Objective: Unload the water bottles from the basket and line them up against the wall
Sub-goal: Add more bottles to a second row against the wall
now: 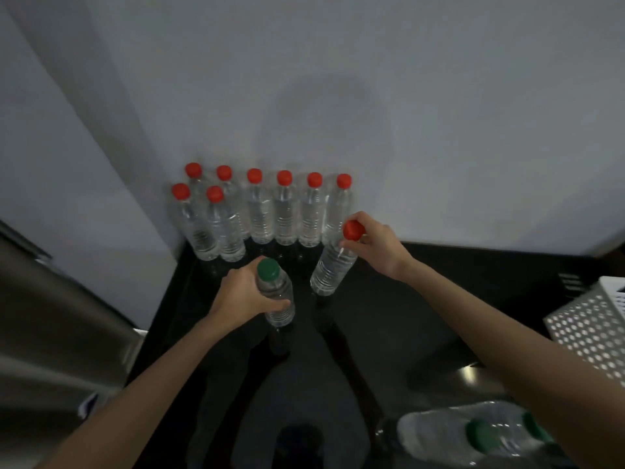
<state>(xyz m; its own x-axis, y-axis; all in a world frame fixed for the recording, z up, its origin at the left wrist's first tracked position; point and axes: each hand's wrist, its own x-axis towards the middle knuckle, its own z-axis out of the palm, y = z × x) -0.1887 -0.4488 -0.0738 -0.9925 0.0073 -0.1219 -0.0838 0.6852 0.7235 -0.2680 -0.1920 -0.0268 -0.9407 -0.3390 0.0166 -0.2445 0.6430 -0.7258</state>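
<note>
Several clear water bottles with red caps [284, 208] stand in a row against the white wall [372, 113], with two more in front at the left end. My left hand [241, 297] grips a green-capped bottle [275, 296] around its upper body, upright on the black counter [389, 316]. My right hand [373, 243] pinches the neck of a red-capped bottle [333, 265], which tilts to the right just in front of the row's right end. The white perforated basket [593, 330] sits at the right edge.
Green-capped bottles [473, 433] lie on their sides at the bottom right under my right forearm. A grey metal surface [50, 316] borders the counter on the left. The wall corner closes off the left end of the row.
</note>
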